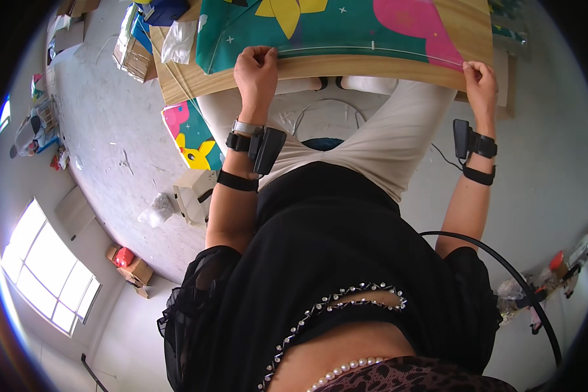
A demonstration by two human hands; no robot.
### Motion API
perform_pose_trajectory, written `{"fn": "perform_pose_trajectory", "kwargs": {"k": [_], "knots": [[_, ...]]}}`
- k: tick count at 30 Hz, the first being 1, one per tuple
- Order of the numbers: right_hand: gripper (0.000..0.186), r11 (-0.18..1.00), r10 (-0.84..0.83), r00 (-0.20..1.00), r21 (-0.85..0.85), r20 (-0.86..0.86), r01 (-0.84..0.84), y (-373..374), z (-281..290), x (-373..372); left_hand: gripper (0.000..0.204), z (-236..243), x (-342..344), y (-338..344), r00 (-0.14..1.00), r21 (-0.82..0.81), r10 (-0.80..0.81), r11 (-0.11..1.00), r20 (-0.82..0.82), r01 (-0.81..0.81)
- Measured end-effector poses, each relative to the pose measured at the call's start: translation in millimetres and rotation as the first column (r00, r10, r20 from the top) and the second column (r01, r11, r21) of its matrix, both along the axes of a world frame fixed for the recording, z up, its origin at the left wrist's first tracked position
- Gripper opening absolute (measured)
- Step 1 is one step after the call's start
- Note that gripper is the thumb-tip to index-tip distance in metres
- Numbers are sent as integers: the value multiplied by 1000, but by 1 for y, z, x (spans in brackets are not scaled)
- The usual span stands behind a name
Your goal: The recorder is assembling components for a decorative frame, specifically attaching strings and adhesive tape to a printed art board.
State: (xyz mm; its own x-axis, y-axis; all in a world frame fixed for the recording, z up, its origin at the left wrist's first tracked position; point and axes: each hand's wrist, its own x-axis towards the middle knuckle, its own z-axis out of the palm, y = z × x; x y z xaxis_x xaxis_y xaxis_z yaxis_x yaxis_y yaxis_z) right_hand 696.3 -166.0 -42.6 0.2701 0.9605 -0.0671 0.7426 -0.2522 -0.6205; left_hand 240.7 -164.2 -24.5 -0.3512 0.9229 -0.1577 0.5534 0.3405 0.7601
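Observation:
A green printed sheet (346, 32) with pink and yellow shapes lies on the wooden table in front of me. A thin white strip (366, 47), cord or rod I cannot tell which, runs along its near edge between my hands. My left hand (256, 65) is closed in a pinch near the sheet's left corner, at the strip's left end. At the sheet's right corner, my right hand (480, 81) pinches the strip's other end. The fingertips partly hide what lies between them.
The wooden table (307, 68) ends just above my lap. Clear plastic (178, 42) and pale cords (176, 81) lie at its left. Below hangs another printed sheet (193, 137), beside a white box (195, 196). A black cable (503, 261) curves past my right arm.

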Motion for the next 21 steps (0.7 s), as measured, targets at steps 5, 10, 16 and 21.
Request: {"fn": "perform_pose_trajectory", "kwargs": {"k": [5,10,16,21], "knots": [[25,999,33,999,33,36,-34,0,-2,5,19,-3,1,1,1000,12,-8,1000,-13,9],[24,999,31,998,42,48,-33,0,0,1,19,-4,1,0,999,21,-15,1000,-31,15],[23,999,17,999,41,50,-19,-1,1,-1,20,-5,-1,-1,999,9,-20,1000,-35,20],[21,999,5,998,38,57,-7,0,6,-4,20,-2,2,0,998,7,-21,1000,-51,21]]}}
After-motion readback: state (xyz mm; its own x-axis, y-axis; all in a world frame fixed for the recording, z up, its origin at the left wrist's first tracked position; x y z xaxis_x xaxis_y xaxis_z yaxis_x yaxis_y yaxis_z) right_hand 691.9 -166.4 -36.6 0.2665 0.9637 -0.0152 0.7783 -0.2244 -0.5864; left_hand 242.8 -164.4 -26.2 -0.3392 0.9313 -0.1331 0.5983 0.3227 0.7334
